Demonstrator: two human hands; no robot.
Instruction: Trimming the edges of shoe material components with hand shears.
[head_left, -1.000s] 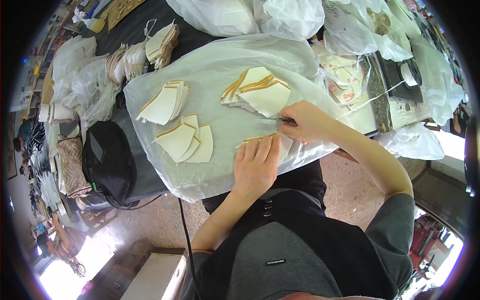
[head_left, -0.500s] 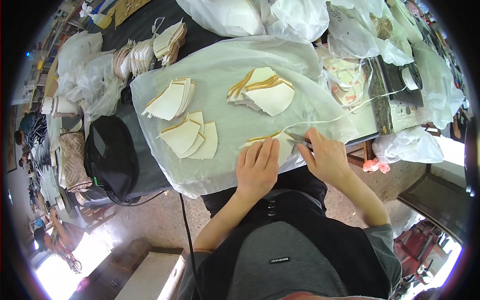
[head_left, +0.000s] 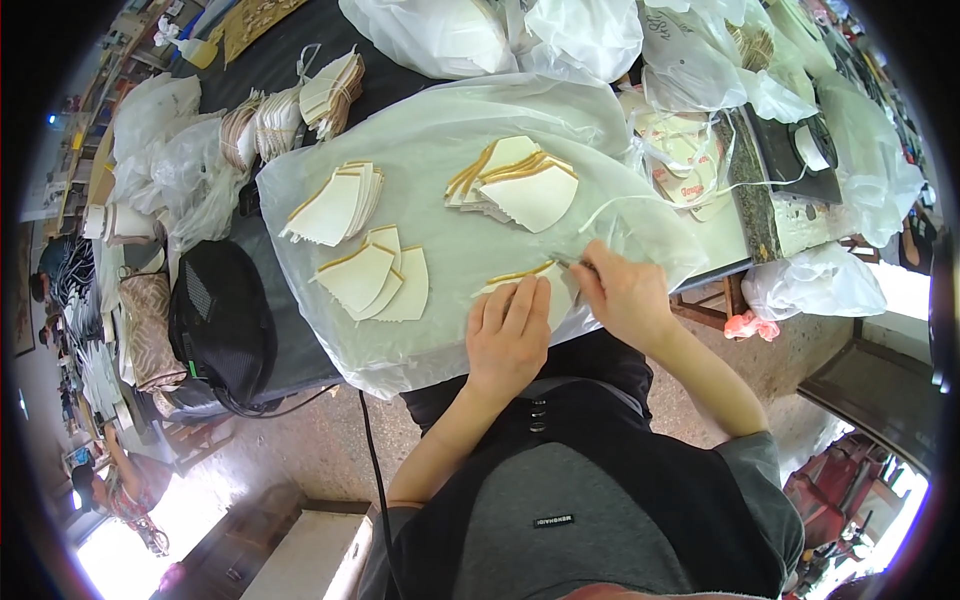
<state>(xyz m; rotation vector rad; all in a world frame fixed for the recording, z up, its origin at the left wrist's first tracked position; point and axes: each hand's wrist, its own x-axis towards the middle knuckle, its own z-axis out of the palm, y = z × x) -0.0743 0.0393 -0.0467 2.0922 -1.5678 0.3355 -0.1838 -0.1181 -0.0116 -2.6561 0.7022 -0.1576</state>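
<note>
My left hand (head_left: 508, 330) lies flat, fingers together, pressing a cream fan-shaped piece with a tan edge (head_left: 528, 278) onto the clear plastic sheet (head_left: 440, 130) at the table's near edge. My right hand (head_left: 622, 293) pinches a thin tool (head_left: 568, 264) whose tip meets the piece's right end. On the sheet lie three stacks of the same cream pieces: one at the far right (head_left: 515, 185), one at the far left (head_left: 336, 203), one nearer (head_left: 377, 281).
Bundles of tied cream pieces (head_left: 300, 105) and white plastic bags (head_left: 560, 30) crowd the back. A black bag (head_left: 220, 325) hangs at the left table edge. A machine with a white spool (head_left: 812, 148) stands at the right. Another person (head_left: 115, 490) sits at lower left.
My right hand has drawn back from the far stack toward the near edge and now works at the right end of the piece under my left hand, which has stayed put.
</note>
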